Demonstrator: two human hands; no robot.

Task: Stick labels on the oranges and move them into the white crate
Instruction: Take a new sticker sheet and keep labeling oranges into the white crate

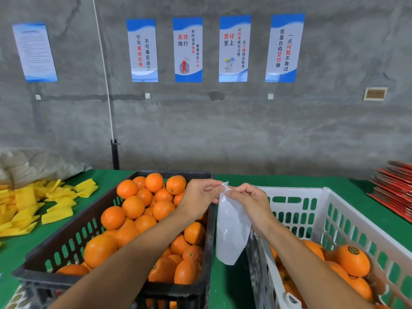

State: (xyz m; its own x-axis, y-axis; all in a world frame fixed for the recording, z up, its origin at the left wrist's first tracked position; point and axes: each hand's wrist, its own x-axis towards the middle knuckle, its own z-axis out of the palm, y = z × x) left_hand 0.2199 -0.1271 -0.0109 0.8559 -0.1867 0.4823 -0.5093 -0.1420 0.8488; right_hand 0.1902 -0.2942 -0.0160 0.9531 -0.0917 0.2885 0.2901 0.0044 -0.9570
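Head view: our left hand (200, 194) and right hand (247, 200) pinch a clear plastic bag (231, 228) — fumbling its mouth could drop it between the crates.

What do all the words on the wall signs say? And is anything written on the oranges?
Second poster: "宁可事前检查 不可事后返工"
Third poster: "高效执行"
Fourth poster: "责任至上"
Fifth poster: "质量自检坚持做 一点问题不放过"
Far-left poster: too small to read.
Orange's label: too blurred.
Wall plaque: unreadable.

Your green table (229, 284) carries a black crate (73, 246), white crate (347, 221), yellow wrappers (33, 204) at its left edge, and red sheets (394, 188) at its right.
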